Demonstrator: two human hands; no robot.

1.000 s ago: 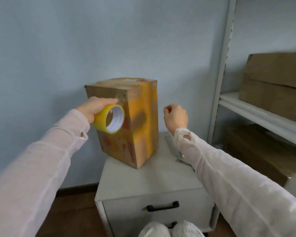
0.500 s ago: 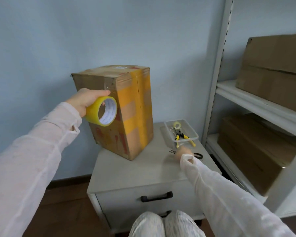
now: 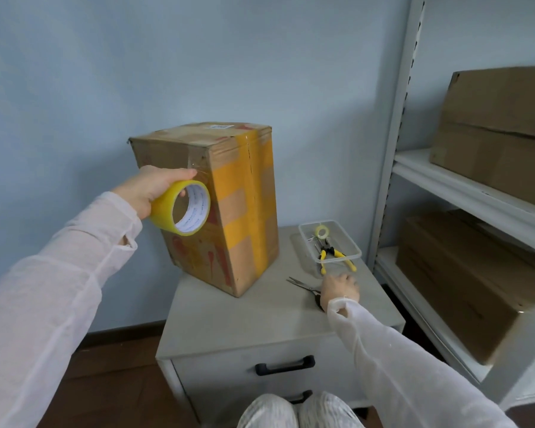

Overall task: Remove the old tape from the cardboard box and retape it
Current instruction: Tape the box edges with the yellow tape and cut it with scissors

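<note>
A tall cardboard box (image 3: pixel 198 143) with yellow tape strips (image 3: pixel 254 211) down its front stands on a grey cabinet (image 3: pixel 260 322). My left hand (image 3: pixel 149 188) grips a roll of yellow tape (image 3: pixel 183 208), held against the box's left face near the top corner. Scissors (image 3: pixel 303 286) lie flat on the cabinet top to the right of the box. My right hand (image 3: pixel 340 288) rests over their dark handles. Its fingers bend downward, and whether they grip the handles is hidden.
A clear plastic tray (image 3: pixel 352 242) at the cabinet's back right holds a small tape roll and yellow-handled pliers (image 3: pixel 334 254). A white shelf rack (image 3: pixel 464 186) at the right carries large cardboard boxes (image 3: pixel 501 134). The blue wall is behind, and my knees are below the drawer handle (image 3: pixel 284 364).
My right hand dropped from beside the box down to the scissors on the cabinet top. My left hand kept the tape roll against the box. My view tilted down and right.
</note>
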